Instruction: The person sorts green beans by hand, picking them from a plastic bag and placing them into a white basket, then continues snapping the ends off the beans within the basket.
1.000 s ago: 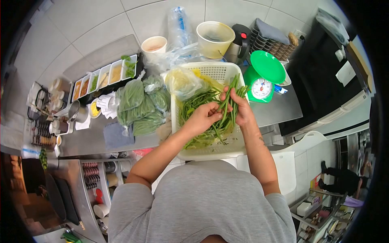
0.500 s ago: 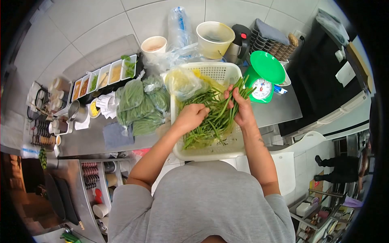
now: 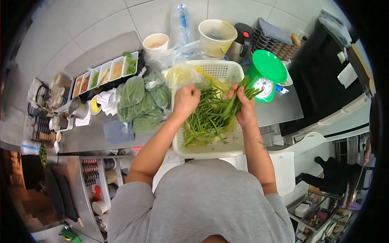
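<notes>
A white perforated plastic basket (image 3: 208, 152) holds a loose pile of long, thin green vegetable stalks (image 3: 204, 125). My right hand (image 3: 244, 106) grips a bunch of these stalks at the basket's right side, their ends poking out past the thumb toward the scale. Over the left part of the pile, my left hand (image 3: 187, 102) is closed with its knuckles up; whatever is between its fingers is hidden. Just beyond that hand, a clear plastic bag with something yellowish (image 3: 182, 75) lies over the basket's far left corner.
Left of the basket are several bags of green vegetables (image 3: 139, 101) and a blue-grey cloth (image 3: 118, 131). A green scale (image 3: 267, 69) stands at the right, with a yellowish tub (image 3: 217, 38) and a thermos jug (image 3: 240, 42) behind. A person in dark clothes (image 3: 332, 174) is at far right.
My left hand has lifted away from the stalks, moving up and slightly left. My right hand keeps its bunch, now fuller. The person at far right has shifted their legs.
</notes>
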A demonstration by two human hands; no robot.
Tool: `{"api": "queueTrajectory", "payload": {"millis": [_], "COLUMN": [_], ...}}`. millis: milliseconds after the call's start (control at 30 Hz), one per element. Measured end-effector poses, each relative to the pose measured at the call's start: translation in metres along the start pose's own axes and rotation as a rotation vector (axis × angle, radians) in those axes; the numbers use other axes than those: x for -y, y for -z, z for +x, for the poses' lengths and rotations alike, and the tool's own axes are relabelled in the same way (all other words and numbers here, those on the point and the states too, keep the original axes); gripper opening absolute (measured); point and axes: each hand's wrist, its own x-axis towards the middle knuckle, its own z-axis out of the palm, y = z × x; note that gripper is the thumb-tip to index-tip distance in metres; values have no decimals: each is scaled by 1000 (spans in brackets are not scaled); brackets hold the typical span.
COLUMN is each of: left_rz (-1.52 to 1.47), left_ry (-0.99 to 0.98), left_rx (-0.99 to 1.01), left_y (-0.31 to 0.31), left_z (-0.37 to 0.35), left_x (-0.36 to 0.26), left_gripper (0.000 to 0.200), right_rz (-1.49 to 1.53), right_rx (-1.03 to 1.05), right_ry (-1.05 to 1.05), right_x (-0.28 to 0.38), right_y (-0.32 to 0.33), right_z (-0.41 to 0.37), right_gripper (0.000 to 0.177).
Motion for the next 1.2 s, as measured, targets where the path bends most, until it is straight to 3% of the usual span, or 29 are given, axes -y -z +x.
{"api": "queueTrajectory", "payload": {"millis": [100, 133, 267, 333, 400, 533, 633, 733, 833, 867, 933, 1033, 1167, 1200], "left_rz": [260, 351, 390, 394, 324, 161, -62, -792, -714, -556, -226, -297, -228, -274], "left_ry": [-88, -256, -205, -198, -279, -483, -261, 160, -15, -42, -100, -71, 59, 78], "left_rx": [319, 267, 395, 516, 376, 105, 177, 365, 215, 330, 547, 623, 543, 424], "left_y": [10, 5, 1, -6, -10, -3, 9, 9, 6, 6, 6, -11, -10, -13], "left_z": [-13, -17, -29, -30, -30, -17, -17, -16, -18, -19, -18, -27, -26, -25], "left_x": [-18, -8, -7, -1, 4, -4, -31, -36, -42, -39, -22, -18, -29, -25], "left_gripper": [26, 27, 20, 18, 15, 7, 5, 8, 13, 14, 16, 17, 16, 15], "right_rz": [38, 59, -277, -406, -590, -843, -820, -751, -212, -65, 36, 123, 167, 174], "right_rx": [-60, -102, -174, -56, 23, 212, 170, 137, 35, -3, 8, 37, 46, 52], "right_ry": [-10, -59, -159, -214, -304, -167, -102, -143, -275, -241, -214, -185, -164, -157], "right_x": [-1, 0, -4, -4, -4, -12, -15, -11, -2, -1, -3, -4, -3, -2], "right_y": [22, 23, 13, 7, 7, 10, 4, 0, 11, 10, 14, 19, 23, 23], "right_z": [13, 13, 7, 5, 4, 2, 1, 0, 8, 7, 9, 11, 10, 10], "right_gripper": [21, 20, 20, 19, 22, 36, 34, 26, 18, 13, 15, 16, 17, 18]}}
